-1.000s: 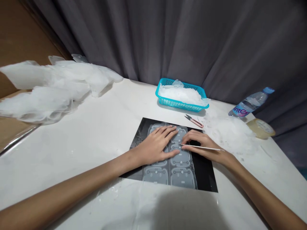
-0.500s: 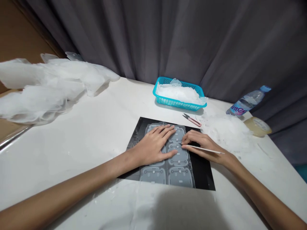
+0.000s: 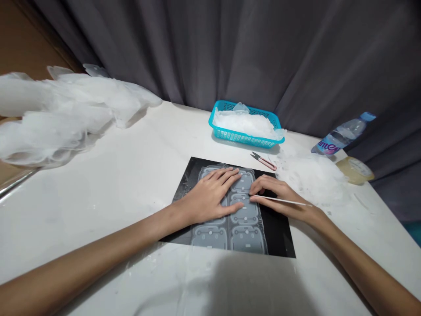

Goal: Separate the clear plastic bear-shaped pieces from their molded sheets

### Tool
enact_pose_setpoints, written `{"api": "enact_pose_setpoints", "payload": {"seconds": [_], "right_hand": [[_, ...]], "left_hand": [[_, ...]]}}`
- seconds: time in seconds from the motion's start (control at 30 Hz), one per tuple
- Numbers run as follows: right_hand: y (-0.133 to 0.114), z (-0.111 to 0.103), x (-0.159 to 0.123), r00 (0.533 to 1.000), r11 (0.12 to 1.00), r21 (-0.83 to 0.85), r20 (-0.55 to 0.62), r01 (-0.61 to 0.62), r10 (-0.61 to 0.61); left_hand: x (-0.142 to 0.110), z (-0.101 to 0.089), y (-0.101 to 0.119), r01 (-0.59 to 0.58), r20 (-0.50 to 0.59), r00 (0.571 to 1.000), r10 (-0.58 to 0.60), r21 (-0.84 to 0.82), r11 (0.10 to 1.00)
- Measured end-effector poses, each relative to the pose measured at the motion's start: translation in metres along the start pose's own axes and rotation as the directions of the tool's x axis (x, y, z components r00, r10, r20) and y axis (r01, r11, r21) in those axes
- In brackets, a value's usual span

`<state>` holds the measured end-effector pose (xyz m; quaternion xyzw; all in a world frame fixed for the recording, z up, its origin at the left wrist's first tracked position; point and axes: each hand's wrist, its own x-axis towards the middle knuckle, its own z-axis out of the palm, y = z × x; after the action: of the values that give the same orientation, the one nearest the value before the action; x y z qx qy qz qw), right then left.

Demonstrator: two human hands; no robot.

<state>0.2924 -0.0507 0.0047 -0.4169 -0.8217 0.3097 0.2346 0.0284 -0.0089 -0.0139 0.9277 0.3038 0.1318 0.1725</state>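
Observation:
A translucent sheet of moulded rounded-rectangle pieces [image 3: 245,228] lies on a black mat [image 3: 279,232] in the middle of the white table. My left hand [image 3: 210,195] presses flat on the sheet with fingers stretched out. My right hand [image 3: 279,195] rests at the sheet's right edge, pinching a thin white stick [image 3: 283,200] whose tip touches one of the moulded pieces.
A turquoise basket [image 3: 245,137] full of clear pieces stands behind the mat, with small pink snips [image 3: 263,161] in front of it. Loose clear scraps [image 3: 312,175], a tape roll [image 3: 355,170] and a water bottle [image 3: 340,134] lie right. Crumpled plastic sheets [image 3: 66,114] pile up left.
Both hands stay on the sheet in almost the same place; only the view has shifted slightly.

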Motion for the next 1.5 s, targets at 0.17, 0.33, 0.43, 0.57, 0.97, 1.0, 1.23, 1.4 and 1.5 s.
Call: {"api": "enact_pose_setpoints", "payload": {"seconds": [0.17,0.33,0.43,0.57,0.97,1.0,1.23,1.4,1.5], "right_hand": [[0.001,-0.001,0.001,0.998,0.996,0.069,-0.012,-0.064,0.065],[-0.004,0.007,0.003,0.999,1.000,0.015,-0.029,-0.012,0.013],[-0.004,0.009,0.002,1.000,1.000,-0.007,-0.021,0.000,0.000],[-0.003,0.007,0.000,0.999,0.999,-0.034,-0.024,0.019,-0.020],[0.007,0.012,0.002,0.980,0.971,-0.141,-0.032,0.192,-0.199],[0.007,0.010,0.001,0.981,0.972,-0.139,-0.016,0.188,-0.192],[-0.001,-0.007,-0.001,0.994,0.993,-0.087,0.093,0.074,-0.065],[-0.004,-0.007,0.001,0.995,0.997,-0.061,0.092,0.049,-0.043],[-0.005,-0.007,0.000,0.995,0.997,-0.042,0.080,0.059,-0.056]], "left_hand": [[0.001,-0.001,0.001,-0.007,0.014,1.000,0.007,0.040,0.999],[0.002,0.000,0.001,0.001,0.014,1.000,-0.001,0.050,0.999],[0.002,-0.001,0.001,-0.003,0.014,1.000,0.002,0.041,0.999],[0.001,-0.001,0.001,-0.009,0.005,1.000,0.009,0.025,1.000],[0.002,-0.002,0.002,-0.004,0.013,1.000,0.003,0.061,0.998],[0.002,-0.002,0.003,-0.005,0.016,1.000,0.004,0.065,0.998],[0.002,-0.001,0.001,-0.012,0.021,1.000,0.010,0.082,0.997],[0.002,0.000,-0.001,-0.017,0.003,1.000,0.017,0.082,0.996],[0.002,0.001,-0.001,-0.017,-0.002,1.000,0.017,0.081,0.997]]}}
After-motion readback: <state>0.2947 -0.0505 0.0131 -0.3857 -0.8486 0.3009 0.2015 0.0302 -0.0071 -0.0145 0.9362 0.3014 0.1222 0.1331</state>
